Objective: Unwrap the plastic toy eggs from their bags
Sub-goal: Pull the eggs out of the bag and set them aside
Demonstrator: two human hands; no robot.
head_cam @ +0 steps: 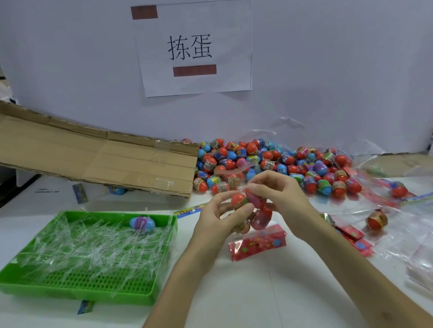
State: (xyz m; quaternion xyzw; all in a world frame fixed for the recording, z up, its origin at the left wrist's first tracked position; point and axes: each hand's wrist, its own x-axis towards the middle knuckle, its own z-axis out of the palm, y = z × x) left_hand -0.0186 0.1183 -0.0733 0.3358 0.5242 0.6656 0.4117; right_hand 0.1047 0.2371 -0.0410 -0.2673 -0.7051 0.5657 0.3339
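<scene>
The left grip (pixel 216 216) clamps the bagged toy eggs (pixel 261 219); the right grip (pixel 279 197) pinches their film (pixel 240 188) just above. Peel slowly, keeping eggs cradled.

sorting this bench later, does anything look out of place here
One blue and purple plastic egg lies in the green perforated tray among clear plastic strips, the only egg there; the heap of plastic eggs sits by the wall.

Green tray (pixel 7 283), red flowered header card (pixel 257 244), red-and-blue egg pile (pixel 271 164).
</scene>
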